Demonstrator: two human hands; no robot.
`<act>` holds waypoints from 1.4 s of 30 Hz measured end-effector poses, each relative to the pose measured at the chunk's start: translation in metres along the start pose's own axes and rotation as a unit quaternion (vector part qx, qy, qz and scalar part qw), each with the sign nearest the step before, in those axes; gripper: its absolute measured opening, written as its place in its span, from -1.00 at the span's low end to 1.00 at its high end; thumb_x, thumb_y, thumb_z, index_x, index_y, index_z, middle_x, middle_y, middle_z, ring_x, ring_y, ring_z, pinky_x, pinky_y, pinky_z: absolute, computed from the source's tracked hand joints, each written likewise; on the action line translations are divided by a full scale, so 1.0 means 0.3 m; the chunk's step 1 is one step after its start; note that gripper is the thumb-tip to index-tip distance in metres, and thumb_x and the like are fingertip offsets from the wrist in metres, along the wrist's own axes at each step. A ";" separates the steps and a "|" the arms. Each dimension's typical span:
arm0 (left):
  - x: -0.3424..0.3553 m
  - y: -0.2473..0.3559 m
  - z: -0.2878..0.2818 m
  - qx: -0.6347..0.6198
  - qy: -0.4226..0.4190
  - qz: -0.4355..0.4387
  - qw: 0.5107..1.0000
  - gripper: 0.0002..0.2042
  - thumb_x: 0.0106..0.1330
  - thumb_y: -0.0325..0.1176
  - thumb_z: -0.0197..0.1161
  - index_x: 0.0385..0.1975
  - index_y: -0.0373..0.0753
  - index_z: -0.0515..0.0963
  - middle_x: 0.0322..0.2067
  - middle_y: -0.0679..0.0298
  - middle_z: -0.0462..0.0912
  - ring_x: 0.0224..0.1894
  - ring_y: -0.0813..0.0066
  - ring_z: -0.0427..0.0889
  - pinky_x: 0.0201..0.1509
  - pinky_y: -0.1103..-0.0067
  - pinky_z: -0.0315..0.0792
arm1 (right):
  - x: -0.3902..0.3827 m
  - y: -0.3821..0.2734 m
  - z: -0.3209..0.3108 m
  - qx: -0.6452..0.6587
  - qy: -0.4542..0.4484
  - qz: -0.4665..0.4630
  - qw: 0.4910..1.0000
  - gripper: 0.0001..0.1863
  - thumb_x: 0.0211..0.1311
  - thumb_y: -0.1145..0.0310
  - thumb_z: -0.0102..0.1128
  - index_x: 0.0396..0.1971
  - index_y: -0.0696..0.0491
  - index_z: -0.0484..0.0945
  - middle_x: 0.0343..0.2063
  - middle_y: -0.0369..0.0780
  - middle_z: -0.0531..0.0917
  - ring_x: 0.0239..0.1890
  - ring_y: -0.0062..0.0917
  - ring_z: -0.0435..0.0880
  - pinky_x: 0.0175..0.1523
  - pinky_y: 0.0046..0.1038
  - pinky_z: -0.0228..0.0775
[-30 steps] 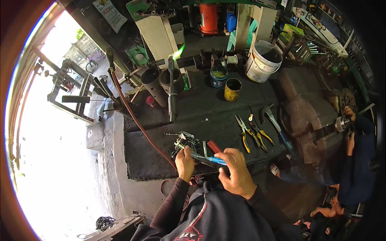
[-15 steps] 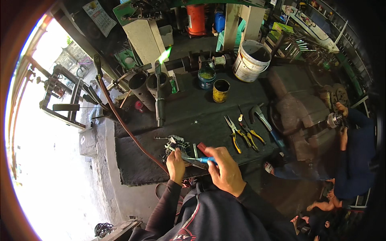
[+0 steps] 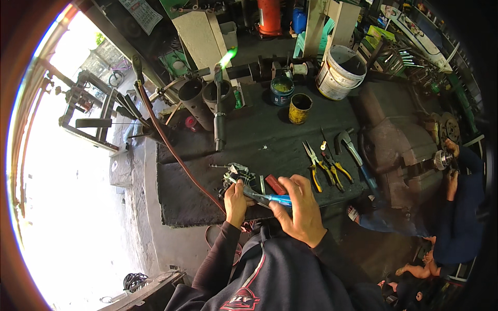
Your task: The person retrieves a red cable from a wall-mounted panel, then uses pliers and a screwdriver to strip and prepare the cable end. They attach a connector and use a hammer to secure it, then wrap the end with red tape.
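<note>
My left hand (image 3: 237, 206) is closed around a small metal mechanism (image 3: 239, 175) with a curved dark lever, at the near edge of the bench. My right hand (image 3: 302, 210) has thumb and fingers about the blue handle of a screwdriver (image 3: 280, 200), its index finger bent over the top. The thin shaft points left along the lever toward my left hand; where its tip sits I cannot make out. Just beyond my right fingers lie a dark red block (image 3: 274, 184) and a small flat metal strip (image 3: 262, 184).
Pliers (image 3: 313, 166), yellow-handled cutters (image 3: 340, 171) and a blue-handled hammer-like tool (image 3: 358, 158) lie to the right. Behind stand a yellow can (image 3: 300, 109) and white bucket (image 3: 341, 72). A flaming torch (image 3: 220, 124) and hose (image 3: 168, 145) are left. Another person (image 3: 459, 207) works at right.
The whole view has shifted, so the bench appears farther right and higher. My right fingers sit a little more spread on the screwdriver handle. My left hand keeps its hold on the metal mechanism.
</note>
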State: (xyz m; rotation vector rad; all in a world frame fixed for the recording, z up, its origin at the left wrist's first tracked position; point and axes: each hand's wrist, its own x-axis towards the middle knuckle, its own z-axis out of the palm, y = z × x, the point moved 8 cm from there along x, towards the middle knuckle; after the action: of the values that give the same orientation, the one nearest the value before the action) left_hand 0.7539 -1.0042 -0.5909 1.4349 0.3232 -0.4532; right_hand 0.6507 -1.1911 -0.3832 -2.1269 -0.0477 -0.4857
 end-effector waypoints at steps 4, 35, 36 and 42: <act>-0.013 -0.006 0.007 -0.033 -0.016 -0.023 0.999 -0.63 0.69 -0.11 0.00 -0.16 -0.35 0.52 -0.38 0.16 0.68 -0.44 0.33 0.78 -0.44 0.51 0.68 | -0.020 0.059 0.035 0.054 -0.041 0.018 0.998 -0.50 0.31 0.43 0.32 0.23 0.18 0.48 0.09 0.02 0.47 0.06 -0.15 0.56 0.15 -0.22 0.47; 0.014 -0.016 0.003 -0.002 -0.063 -0.074 0.995 -0.53 0.68 -0.09 0.02 -0.03 -0.54 0.49 -0.23 -0.17 0.71 -0.28 -0.03 0.84 -0.21 0.31 0.81 | -0.172 0.562 -0.350 -0.074 0.273 0.133 0.950 -0.85 0.32 0.66 0.23 -0.14 0.21 0.60 -0.01 -0.10 0.51 0.01 -0.20 0.58 0.14 -0.25 0.47; 0.012 -0.010 0.002 0.000 -0.063 -0.071 0.995 -0.53 0.67 -0.09 0.03 -0.05 -0.56 0.48 -0.24 -0.24 0.72 -0.28 -0.07 0.84 -0.22 0.30 0.82 | -0.181 0.633 -0.357 -0.134 0.271 0.135 0.944 -0.80 0.27 0.70 0.24 -0.14 0.19 0.60 0.01 -0.09 0.51 0.03 -0.15 0.59 0.14 -0.23 0.48; -0.010 0.025 -0.004 0.001 -0.050 -0.059 0.997 -0.50 0.66 -0.08 0.03 -0.06 -0.59 0.47 -0.25 -0.31 0.72 -0.28 -0.11 0.84 -0.21 0.30 0.82 | -0.134 0.655 -0.249 -0.236 0.174 0.110 0.950 -0.82 0.22 0.58 0.34 -0.17 0.17 0.66 -0.06 -0.05 0.62 0.01 -0.08 0.64 0.08 -0.18 0.52</act>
State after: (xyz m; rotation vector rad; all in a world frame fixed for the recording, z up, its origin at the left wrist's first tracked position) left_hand 0.7550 -1.0020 -0.5831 1.3944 0.3285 -0.6197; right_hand 0.6318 -1.3582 -0.5160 -2.4337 0.5528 -0.7902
